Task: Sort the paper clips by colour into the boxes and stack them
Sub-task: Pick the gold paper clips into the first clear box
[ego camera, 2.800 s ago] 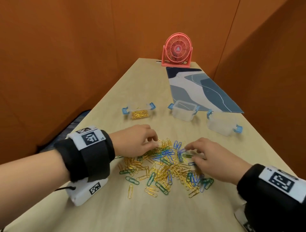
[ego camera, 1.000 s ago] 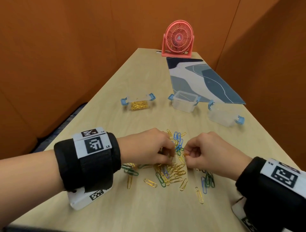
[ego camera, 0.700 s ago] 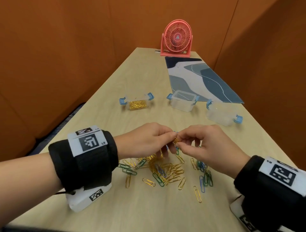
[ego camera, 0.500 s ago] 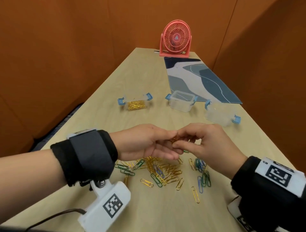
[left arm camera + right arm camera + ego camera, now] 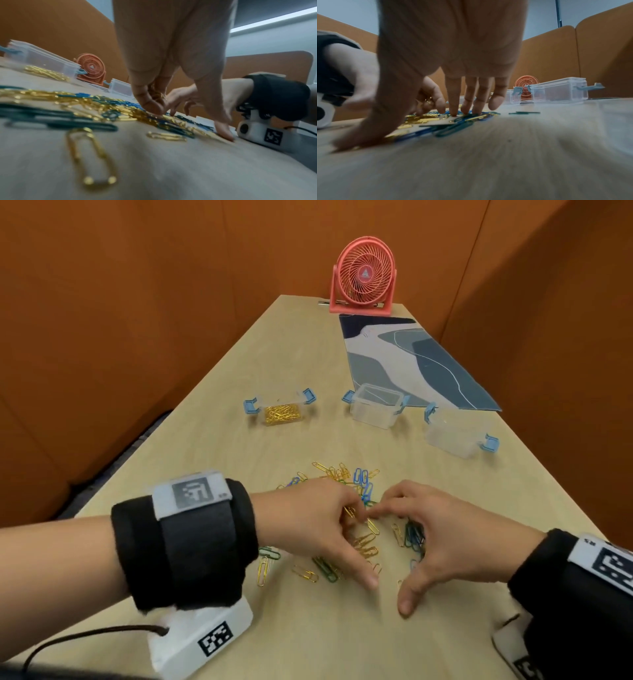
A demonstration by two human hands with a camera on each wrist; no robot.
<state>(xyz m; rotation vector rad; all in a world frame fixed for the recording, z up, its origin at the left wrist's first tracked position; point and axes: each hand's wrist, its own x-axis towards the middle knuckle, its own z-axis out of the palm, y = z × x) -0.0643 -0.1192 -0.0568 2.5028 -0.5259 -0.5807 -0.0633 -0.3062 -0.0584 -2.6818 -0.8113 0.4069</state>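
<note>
Pale wood-grain table (image 5: 239, 440), long and narrow, walled on three sides by orange partition panels (image 5: 120, 320). At the far end stands a coral desk fan (image 5: 363, 276); a blue-and-white patterned mat (image 5: 411, 361) lies on the right half in front of it.

Three clear boxes with blue latches sit in a row mid-table: left box (image 5: 281, 407) contains gold clips, middle box (image 5: 376, 405) and right box (image 5: 455, 436) look clear inside.

Loose paper clips (image 5: 356, 529), gold, blue and green mixed, are scattered on the near part of the table, between and under the hands.

Left hand (image 5: 315, 529): fingers curled down onto the pile, thumb stretched to the table; left wrist view shows gold clips (image 5: 157, 93) tucked under the curled fingers. Right hand (image 5: 442, 539): fingers extended, tips pressed on clips, thumb on the table; nothing gripped. Both wrists wear black bands with tagged white camera units.
</note>
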